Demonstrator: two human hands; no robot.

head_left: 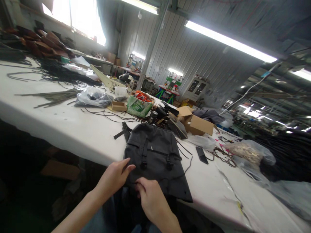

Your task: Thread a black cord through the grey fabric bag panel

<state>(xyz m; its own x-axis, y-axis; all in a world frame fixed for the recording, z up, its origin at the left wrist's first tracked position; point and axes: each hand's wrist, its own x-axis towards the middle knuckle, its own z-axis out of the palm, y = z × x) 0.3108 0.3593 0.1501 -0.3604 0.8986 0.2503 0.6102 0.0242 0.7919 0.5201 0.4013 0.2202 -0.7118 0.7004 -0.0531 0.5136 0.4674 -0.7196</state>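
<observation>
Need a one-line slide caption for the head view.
Both hands, left and right, on a dark backpack at a cluttered white table's edge.

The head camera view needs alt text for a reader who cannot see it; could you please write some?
Two bare hands, left hand and right hand, rest on the near edge of a dark grey backpack lying flat on a long white table. Behind it lie a green bag, an open cardboard box, black cords and clear plastic bags.

Left hand [116, 176] flat, fingers extended, right hand [150, 194] curled, pinching grip
</observation>
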